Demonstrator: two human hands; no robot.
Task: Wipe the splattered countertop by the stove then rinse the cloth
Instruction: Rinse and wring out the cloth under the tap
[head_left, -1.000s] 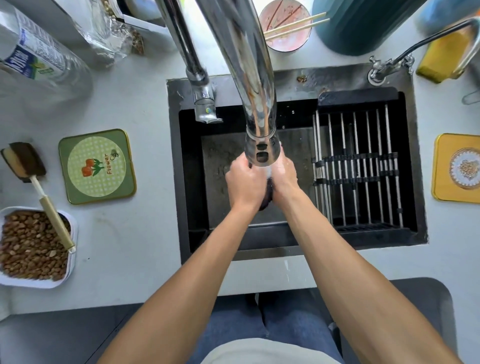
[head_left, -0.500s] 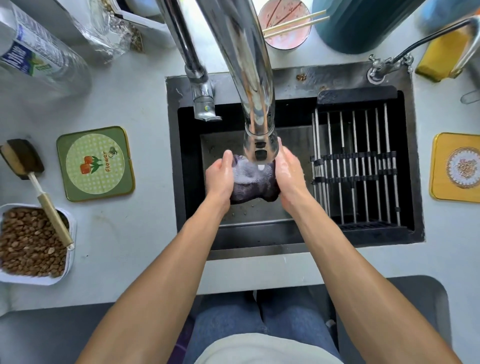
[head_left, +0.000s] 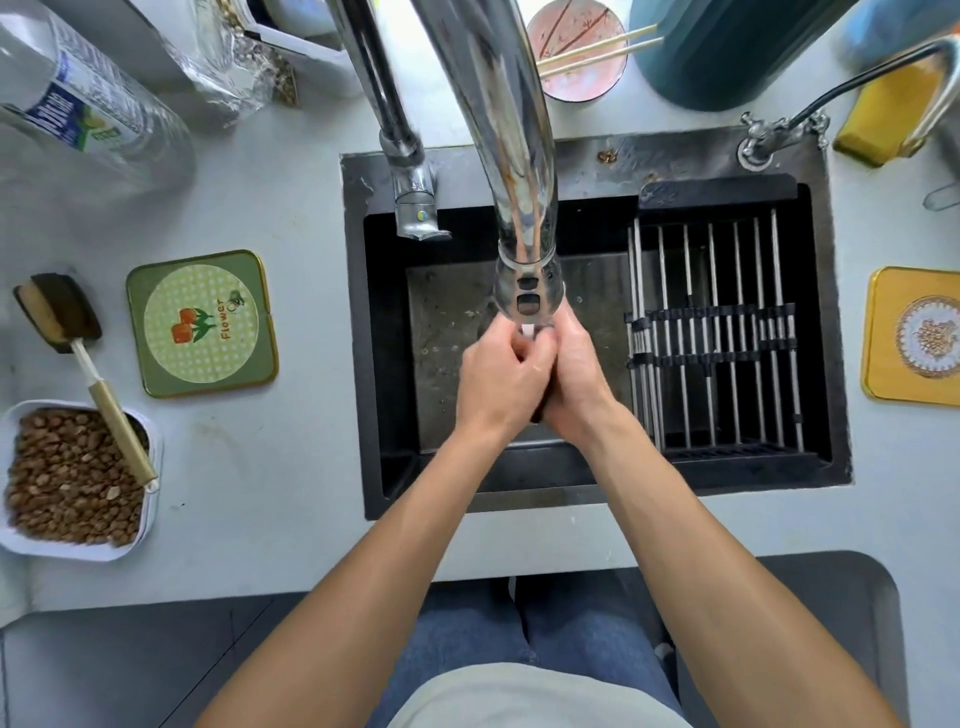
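Rinsing stage. Both hands, left hand (head_left: 501, 382) and right hand (head_left: 574, 376), are clasped together under the spray head of the tall chrome tap (head_left: 527, 291), fingers curled round a dark wadded cloth (head_left: 539, 413) (only a sliver shows, at 6 o'clock of the knuckles). Running water appears as a pale streak between the thumbs. Judged good practice: squeeze and release low inside the black rectangular sink (head_left: 395, 462), keeping splashes off the pale grey desk (head_left: 291, 467).
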